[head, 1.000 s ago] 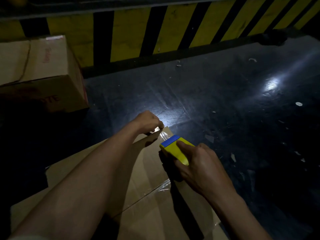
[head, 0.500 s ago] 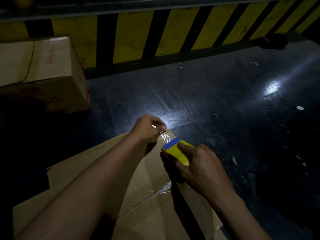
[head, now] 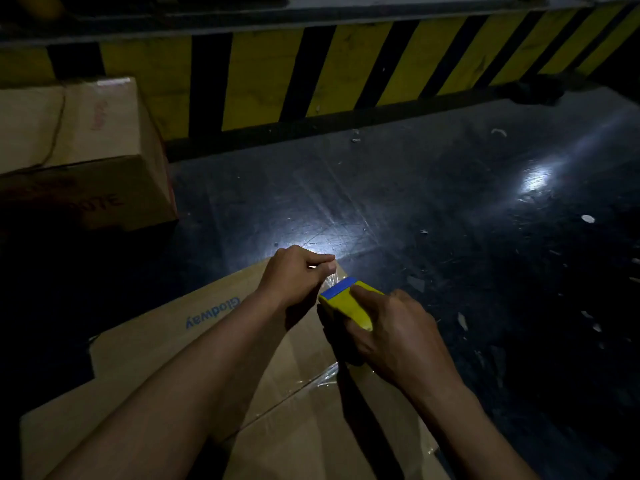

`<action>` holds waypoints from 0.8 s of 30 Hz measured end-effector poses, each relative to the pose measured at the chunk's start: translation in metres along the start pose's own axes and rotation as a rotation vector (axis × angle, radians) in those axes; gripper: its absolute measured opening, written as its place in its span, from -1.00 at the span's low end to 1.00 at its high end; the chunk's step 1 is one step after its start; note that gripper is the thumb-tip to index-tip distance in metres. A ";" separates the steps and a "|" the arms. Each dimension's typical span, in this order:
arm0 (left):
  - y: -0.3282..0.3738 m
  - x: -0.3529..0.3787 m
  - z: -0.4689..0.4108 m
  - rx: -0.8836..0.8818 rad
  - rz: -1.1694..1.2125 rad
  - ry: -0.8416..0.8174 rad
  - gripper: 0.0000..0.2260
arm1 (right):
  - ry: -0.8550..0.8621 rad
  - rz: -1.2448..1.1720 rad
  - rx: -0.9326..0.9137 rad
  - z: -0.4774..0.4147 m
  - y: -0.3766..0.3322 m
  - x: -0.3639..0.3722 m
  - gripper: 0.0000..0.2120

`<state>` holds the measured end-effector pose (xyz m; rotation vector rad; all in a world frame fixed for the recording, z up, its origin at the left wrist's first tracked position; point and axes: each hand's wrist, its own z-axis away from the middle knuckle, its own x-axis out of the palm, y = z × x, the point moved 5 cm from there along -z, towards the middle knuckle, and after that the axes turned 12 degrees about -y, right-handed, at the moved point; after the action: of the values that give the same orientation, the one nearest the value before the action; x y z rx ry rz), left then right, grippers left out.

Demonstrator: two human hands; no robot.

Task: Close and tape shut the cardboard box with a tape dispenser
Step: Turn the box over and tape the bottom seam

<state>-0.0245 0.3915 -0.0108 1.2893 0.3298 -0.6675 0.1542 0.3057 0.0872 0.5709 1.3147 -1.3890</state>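
**Box** (head: 156, 358): brown cardboard, low in the view, flaps down. Blue print on the left flap. Its far corner lies under the left hand, and its right edge runs back from there beneath the right forearm. The left edges fade into shadow.

**Seam** (head: 298, 388): diagonal line between the flaps, with crinkled clear film over its right end, at the box's right edge.

**Tape** (head: 329, 278): clear, glinting, a short stretch between the left hand and the dispenser's blue lip, over the far corner.

**Dispenser** (head: 346, 304): yellow body, blue front strip, at the box's right edge just short of the far corner. Whether it touches the cardboard cannot be told.

**Left hand** (head: 298, 275): fingers curled, pinching the tape end above the far corner.

**Right hand** (head: 398, 337): wrapped round the dispenser from behind, with one finger laid along its top.

**Floor** (head: 433, 209): dark, scuffed and glossy, with two light patches. Open ahead of the box and to its right, as far as the barrier.

**Scraps** (head: 462, 320): small pale bits scattered on the floor to the right.

**Barrier** (head: 346, 71): yellow-and-black striped, along the far side.

**Second box** (head: 86, 150): closed, upper left against the barrier, well apart from the first.
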 end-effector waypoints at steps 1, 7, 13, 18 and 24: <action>-0.001 0.001 0.001 0.009 -0.018 0.007 -0.73 | -0.005 0.012 -0.001 0.000 0.000 0.000 -0.62; 0.000 0.000 0.003 0.074 -0.148 0.021 -0.71 | 0.007 0.023 -0.013 -0.003 0.001 -0.003 -0.54; 0.002 0.000 0.004 0.074 -0.198 0.089 -0.72 | -0.013 0.023 -0.043 0.010 0.003 -0.020 -0.53; 0.006 0.000 0.009 0.034 -0.192 0.104 -0.72 | -0.113 0.047 -0.012 0.037 0.009 -0.034 -0.63; 0.014 0.004 0.014 0.040 -0.291 0.141 -0.66 | -0.090 0.093 0.044 0.049 0.021 -0.015 -0.54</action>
<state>-0.0149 0.3791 0.0011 1.3424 0.6307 -0.8331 0.1933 0.2709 0.1053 0.5847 1.1739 -1.3541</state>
